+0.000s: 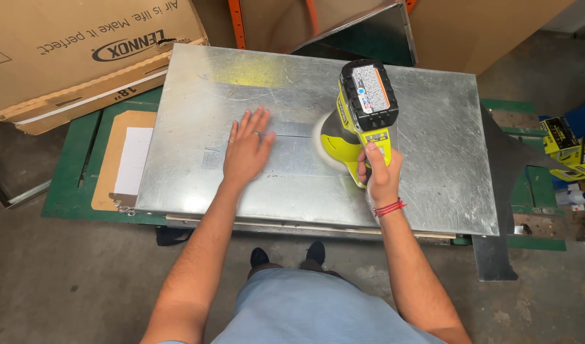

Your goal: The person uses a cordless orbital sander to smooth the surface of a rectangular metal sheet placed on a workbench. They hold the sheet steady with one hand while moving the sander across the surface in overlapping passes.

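While the yellow-green cordless polisher (359, 121) stands on the metal sheet (433, 146), its pad faces left and its handle runs back toward the person, battery uppermost. The right hand (380, 175) is clenched round that handle. The left hand (246, 150) lies flat, fingers spread, just left of the pad, grasping nothing.

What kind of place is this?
Probably a workshop or warehouse. A big metal sheet lies on a green bench, the right hand holds a yellow-green power tool, and cardboard boxes stand nearby.
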